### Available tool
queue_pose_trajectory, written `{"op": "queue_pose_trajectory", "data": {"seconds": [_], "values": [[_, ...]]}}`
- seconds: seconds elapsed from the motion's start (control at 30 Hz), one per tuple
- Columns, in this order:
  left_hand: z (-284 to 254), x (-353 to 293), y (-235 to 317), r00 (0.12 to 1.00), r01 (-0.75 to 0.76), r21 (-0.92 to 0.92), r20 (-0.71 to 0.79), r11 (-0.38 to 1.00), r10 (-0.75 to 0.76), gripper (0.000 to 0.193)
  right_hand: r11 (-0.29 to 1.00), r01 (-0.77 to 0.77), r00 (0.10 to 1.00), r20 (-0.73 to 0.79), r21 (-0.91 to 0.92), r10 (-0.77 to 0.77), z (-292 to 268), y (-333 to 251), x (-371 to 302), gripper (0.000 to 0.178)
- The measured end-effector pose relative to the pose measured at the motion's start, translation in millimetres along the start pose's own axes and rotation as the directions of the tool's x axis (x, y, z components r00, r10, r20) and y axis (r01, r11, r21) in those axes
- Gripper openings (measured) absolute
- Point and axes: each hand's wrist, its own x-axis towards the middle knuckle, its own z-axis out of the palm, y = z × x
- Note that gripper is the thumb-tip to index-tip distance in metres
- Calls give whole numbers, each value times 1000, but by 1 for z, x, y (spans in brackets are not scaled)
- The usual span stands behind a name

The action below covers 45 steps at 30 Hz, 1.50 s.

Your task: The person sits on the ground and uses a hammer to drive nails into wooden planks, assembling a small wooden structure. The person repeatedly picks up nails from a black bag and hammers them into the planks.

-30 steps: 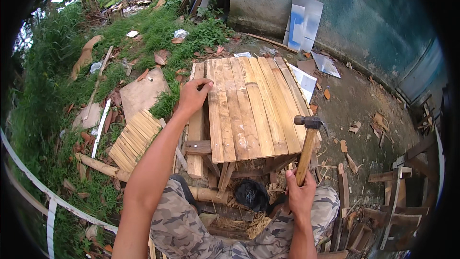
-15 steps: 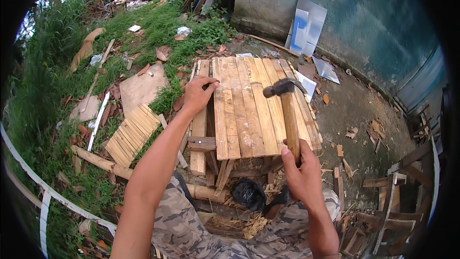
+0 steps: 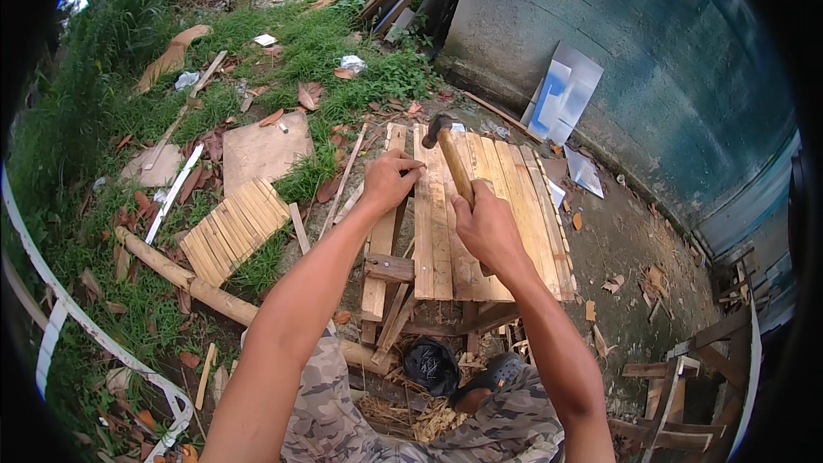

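Note:
My right hand [image 3: 489, 227] is wrapped round the wooden handle of a claw hammer [image 3: 459, 165]. The hammer's dark head hangs over the far left part of a panel of wooden slats [image 3: 467, 266], close to my left fingers. My left hand [image 3: 392, 180] is closed in a pinch at the panel's left edge; whatever sits between its fingertips is too small to make out. The slats lie side by side on a rough wooden frame [image 3: 390, 268]. A black plastic bag [image 3: 431, 366] below the near edge holds thin grey pieces that look like nails.
A smaller slatted panel [image 3: 233, 231] and a bamboo pole [image 3: 184, 280] lie on the grass at left. Beyond them is a brown board [image 3: 267, 153]. Wooden frames [image 3: 669, 394] stand at lower right. A teal wall [image 3: 634, 43] rises behind, with a painted sheet [image 3: 564, 94] leaning on it.
My right hand has brought the hammer leftward and away from me, over the left slats near my left fingers. My left hand keeps its pinch at the panel's left edge. The view has shifted.

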Motion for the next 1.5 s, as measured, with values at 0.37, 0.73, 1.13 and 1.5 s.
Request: {"op": "queue_pose_trajectory", "data": {"seconds": [0.37,0.73,1.13,1.5], "values": [[1,0,0,999,39,4,15,999,-39,20,996,67,986,-157,66,-56,3,4,-3,30],[-5,1,5,996,60,4,58,998,-61,27,989,73,988,-148,127,-54,11,8,-3,34],[-21,-8,-15,980,-42,77,196,996,26,72,978,188,940,-306,89,-153,-34,-22,-3,26],[-25,-20,-17,944,-20,71,329,997,-4,109,994,99,983,-153,-35,-103,-8,-11,1,28]]}}
